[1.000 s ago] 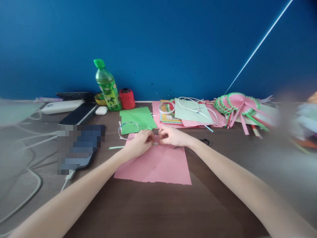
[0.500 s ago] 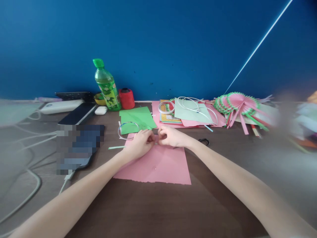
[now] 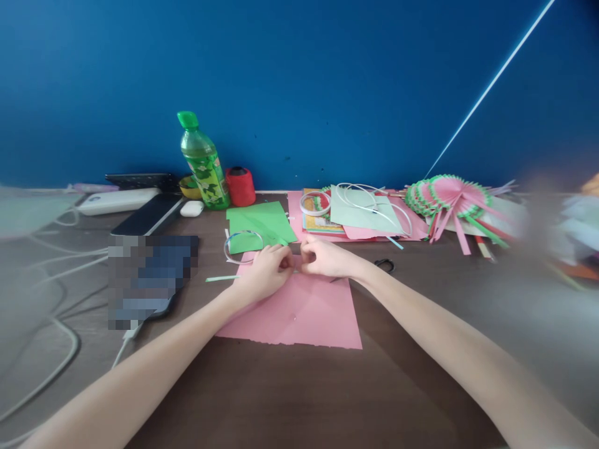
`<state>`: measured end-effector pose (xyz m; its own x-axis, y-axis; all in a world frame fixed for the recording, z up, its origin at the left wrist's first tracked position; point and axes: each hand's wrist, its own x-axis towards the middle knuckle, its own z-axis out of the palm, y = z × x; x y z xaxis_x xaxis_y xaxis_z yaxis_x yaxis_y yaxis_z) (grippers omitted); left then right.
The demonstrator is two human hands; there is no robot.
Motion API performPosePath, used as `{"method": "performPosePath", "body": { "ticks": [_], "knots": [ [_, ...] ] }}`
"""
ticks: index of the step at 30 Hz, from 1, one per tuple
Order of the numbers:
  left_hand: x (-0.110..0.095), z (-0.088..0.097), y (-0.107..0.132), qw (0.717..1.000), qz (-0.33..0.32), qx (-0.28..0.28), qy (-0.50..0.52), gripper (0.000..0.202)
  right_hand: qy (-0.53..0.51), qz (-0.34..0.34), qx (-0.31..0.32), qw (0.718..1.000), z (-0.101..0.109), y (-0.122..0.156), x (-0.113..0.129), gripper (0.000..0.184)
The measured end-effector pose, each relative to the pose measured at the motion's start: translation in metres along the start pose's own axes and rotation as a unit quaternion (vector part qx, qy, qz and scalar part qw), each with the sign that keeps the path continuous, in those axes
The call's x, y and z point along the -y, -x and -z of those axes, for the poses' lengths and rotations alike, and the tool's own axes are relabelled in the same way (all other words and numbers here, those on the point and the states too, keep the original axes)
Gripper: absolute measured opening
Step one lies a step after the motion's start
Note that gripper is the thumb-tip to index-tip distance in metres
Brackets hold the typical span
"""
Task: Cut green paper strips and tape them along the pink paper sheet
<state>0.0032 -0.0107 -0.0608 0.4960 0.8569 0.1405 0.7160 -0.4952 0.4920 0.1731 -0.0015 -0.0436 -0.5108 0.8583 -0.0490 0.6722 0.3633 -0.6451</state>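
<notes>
A pink paper sheet (image 3: 299, 312) with a ragged near edge lies flat on the table under both hands. My left hand (image 3: 271, 268) is closed in a pinch near the sheet's far edge. Facing it, my right hand (image 3: 322, 257) is closed too, its fingertips close to the left ones. A pale green paper strip (image 3: 221, 279) sticks out to the left from beneath my left hand, and a thin pale sliver in line with it shows between the two pinches. Most of that strip is hidden by my fingers. Black-handled scissors (image 3: 384, 265) rest by my right wrist.
Green paper (image 3: 257, 224) and a coil of tape (image 3: 229, 248) lie behind my left hand. A green bottle (image 3: 203, 165) and red spool (image 3: 240, 187) stand by the wall. Folded paper fans (image 3: 449, 193) lie at right. A phone (image 3: 156, 280) with cables is at left.
My hands stay pinched together over the pink sheet, with only slight finger movement. The whole view has shifted very slightly.
</notes>
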Motion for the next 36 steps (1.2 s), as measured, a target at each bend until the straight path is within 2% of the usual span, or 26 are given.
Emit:
{"method": "performPosePath", "body": {
  "ticks": [15, 21, 24, 26, 29, 33, 36],
  "knots": [
    [-0.001, 0.002, 0.001, 1.000, 0.001, 0.010, -0.006, 0.012, 0.020, 0.002, 0.022, 1.000, 0.010, -0.004, -0.022, 0.019],
    [0.000, 0.002, 0.001, 1.000, -0.001, 0.012, -0.010, 0.012, -0.010, -0.019, 0.131, 0.991, 0.036, 0.004, -0.033, 0.011],
    [-0.001, 0.002, 0.001, 1.000, -0.003, 0.010, -0.027, 0.012, -0.017, -0.027, 0.203, 0.979, 0.052, 0.012, -0.035, 0.021],
    [-0.001, 0.000, 0.002, 0.999, -0.003, 0.002, -0.048, 0.012, 0.008, -0.037, 0.228, 0.973, 0.057, 0.017, -0.033, 0.029],
    [0.000, -0.002, 0.003, 0.998, -0.002, -0.006, -0.066, 0.010, 0.090, -0.042, 0.211, 0.972, 0.054, 0.021, -0.023, 0.033],
    [0.002, -0.003, 0.004, 0.998, -0.004, -0.001, -0.059, 0.004, 0.182, -0.013, 0.207, 0.961, 0.047, 0.022, -0.011, 0.023],
    [0.003, -0.002, 0.005, 0.999, -0.009, -0.001, -0.054, 0.003, 0.209, -0.041, 0.220, 0.952, 0.053, 0.023, -0.013, 0.020]
  ]
}}
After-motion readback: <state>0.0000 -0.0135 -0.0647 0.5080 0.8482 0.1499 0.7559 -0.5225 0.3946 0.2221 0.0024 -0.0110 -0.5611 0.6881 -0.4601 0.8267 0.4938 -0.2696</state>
